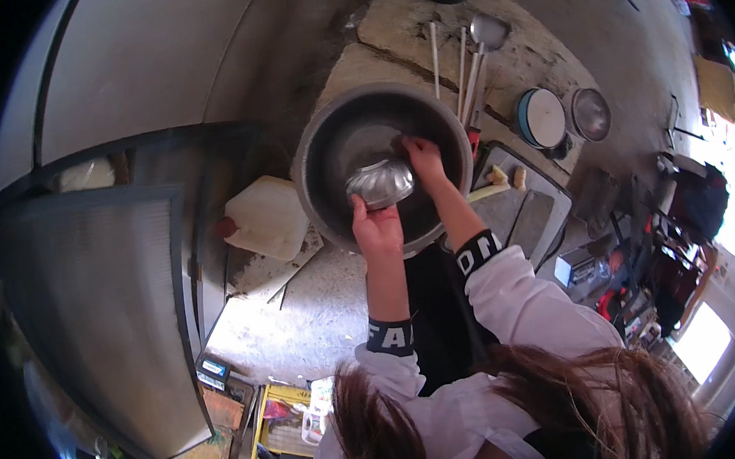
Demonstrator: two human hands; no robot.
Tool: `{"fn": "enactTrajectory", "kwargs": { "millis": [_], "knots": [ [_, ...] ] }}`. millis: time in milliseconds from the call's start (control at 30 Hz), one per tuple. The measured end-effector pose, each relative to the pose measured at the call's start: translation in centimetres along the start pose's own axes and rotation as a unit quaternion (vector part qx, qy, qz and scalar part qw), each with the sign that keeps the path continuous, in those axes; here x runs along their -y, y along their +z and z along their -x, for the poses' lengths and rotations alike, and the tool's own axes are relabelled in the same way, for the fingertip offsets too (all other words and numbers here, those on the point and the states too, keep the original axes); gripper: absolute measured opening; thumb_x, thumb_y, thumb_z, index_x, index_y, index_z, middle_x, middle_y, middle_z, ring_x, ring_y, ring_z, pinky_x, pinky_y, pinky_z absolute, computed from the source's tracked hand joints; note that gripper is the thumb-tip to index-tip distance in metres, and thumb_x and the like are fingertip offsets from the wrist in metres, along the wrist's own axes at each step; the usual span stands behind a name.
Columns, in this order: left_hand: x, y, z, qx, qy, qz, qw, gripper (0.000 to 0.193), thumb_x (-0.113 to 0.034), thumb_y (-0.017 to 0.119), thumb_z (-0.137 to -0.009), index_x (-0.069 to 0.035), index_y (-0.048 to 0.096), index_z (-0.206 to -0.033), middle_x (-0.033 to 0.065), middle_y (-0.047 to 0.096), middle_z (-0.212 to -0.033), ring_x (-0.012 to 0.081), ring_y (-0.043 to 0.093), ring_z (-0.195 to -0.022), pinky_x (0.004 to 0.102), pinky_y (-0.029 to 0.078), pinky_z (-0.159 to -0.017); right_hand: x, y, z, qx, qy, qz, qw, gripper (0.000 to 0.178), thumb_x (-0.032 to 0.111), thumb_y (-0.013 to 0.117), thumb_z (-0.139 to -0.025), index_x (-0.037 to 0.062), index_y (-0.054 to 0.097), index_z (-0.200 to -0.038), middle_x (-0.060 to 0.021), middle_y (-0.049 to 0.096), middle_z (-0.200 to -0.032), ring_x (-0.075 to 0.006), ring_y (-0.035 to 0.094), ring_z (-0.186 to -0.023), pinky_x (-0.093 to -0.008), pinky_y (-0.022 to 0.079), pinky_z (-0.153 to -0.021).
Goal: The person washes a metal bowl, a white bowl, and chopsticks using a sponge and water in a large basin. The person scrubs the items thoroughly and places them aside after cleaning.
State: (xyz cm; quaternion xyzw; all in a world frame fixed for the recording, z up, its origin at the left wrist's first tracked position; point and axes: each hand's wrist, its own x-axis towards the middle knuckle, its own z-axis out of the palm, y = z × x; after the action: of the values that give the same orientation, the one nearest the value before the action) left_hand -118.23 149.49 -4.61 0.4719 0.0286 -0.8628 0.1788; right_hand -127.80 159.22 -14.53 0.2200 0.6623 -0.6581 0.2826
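Hair [513, 406] and white sleeves [507, 305] with dark banded cuffs fill the 6 o'clock edge, nearest the camera; both forearms rise from there toward the centre.

Left to right. At 9 o'clock stands a large grey mesh-fronted panel [95, 313]. Toward 8 o'clock of centre, a pale plastic jerrycan [267, 217] with a red cap lies flat on the floor, apparently set just beside the work for easy reach. At centre sits the large metal basin [380, 163] on the stone surface [390, 43], its wide wall probably serving to contain whatever runs off the work inside it.

The left hand [376, 225] is closed on the near rim of a small fluted metal bowl [381, 182], thumb over the edge, holding it tilted inside the basin at the basin's 6 o'clock. This tilt seems to turn the fluted outer side toward the other hand. The left wrist is straight, the forearm nearly vertical in the frame.

The right hand [424, 160] presses on the bowl's far edge at 1 o'clock of the bowl, fingers curled down; whether it pinches something small cannot be told. Its forearm slants in from 4 o'clock, elbow bent.

At 12 to 1 o'clock, a ladle [485, 35] and thin sticks [450, 60] lie on the stone. At 2 o'clock rest a blue-rimmed white lid [542, 118] and a small steel bowl [590, 114]; a dark tray [526, 211] lies at 3 o'clock.
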Motion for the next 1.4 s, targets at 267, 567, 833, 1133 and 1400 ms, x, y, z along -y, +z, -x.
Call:
{"fn": "enactTrajectory", "kwargs": {
  "millis": [267,567,833,1133,1400],
  "knots": [
    [1.0,-1.8,-0.7,0.066,0.073,0.009,0.995,0.024,-0.011,0.048,-0.091,0.001,0.052,-0.111,0.0105,0.057,-0.109,0.0217,0.056,-0.100,0.0354,0.045,-0.091,4.2,2.6,6.2,0.188,-0.118,-0.008,0.975,0.025,0.020,0.049,-0.089,0.0019,0.066,-0.093,-0.0058,0.064,-0.092,-0.0153,0.058,-0.086,-0.0281,0.046,-0.079],
    [2.5,-3.4,1.5,0.056,0.020,0.090,0.994,0.020,-0.022,0.050,-0.094,-0.005,0.054,-0.103,0.0075,0.061,-0.096,0.0191,0.059,-0.092,0.0320,0.050,-0.079,2.0,1.7,12.1,0.066,-0.386,0.316,0.864,0.038,0.020,0.037,-0.097,-0.0003,0.046,-0.128,-0.0157,0.045,-0.132,-0.0282,0.041,-0.124,-0.0365,0.030,-0.103],
    [1.1,-8.2,-1.4,0.094,0.033,-0.032,0.995,0.018,-0.029,0.055,-0.091,-0.011,0.057,-0.090,-0.0020,0.061,-0.080,0.0099,0.059,-0.070,0.0230,0.046,-0.062,1.6,0.1,0.3,0.230,0.136,0.054,0.962,0.058,0.046,0.032,-0.096,-0.0010,0.050,-0.125,-0.0112,0.055,-0.122,-0.0225,0.052,-0.110,-0.0320,0.038,-0.095],
    [0.4,-5.7,0.2,0.107,0.128,-0.377,0.911,0.020,-0.026,0.055,-0.090,-0.006,0.056,-0.093,-0.0027,0.054,-0.084,0.0056,0.049,-0.078,0.0245,0.042,-0.068,-4.8,-2.0,-9.1,0.240,0.167,-0.062,0.954,0.047,0.034,0.046,-0.093,0.0007,0.049,-0.126,-0.0125,0.054,-0.124,-0.0230,0.050,-0.115,-0.0348,0.033,-0.101],
    [3.4,-5.5,-1.2,0.097,0.180,-0.388,0.898,0.014,-0.012,0.059,-0.086,-0.003,0.057,-0.097,-0.0018,0.057,-0.086,0.0057,0.049,-0.081,0.0242,0.043,-0.071,0.9,-1.0,2.4,0.229,-0.070,-0.038,0.970,0.037,0.030,0.042,-0.097,-0.0014,0.060,-0.104,-0.0092,0.063,-0.100,-0.0193,0.059,-0.092,-0.0321,0.045,-0.085]
  ]
}}
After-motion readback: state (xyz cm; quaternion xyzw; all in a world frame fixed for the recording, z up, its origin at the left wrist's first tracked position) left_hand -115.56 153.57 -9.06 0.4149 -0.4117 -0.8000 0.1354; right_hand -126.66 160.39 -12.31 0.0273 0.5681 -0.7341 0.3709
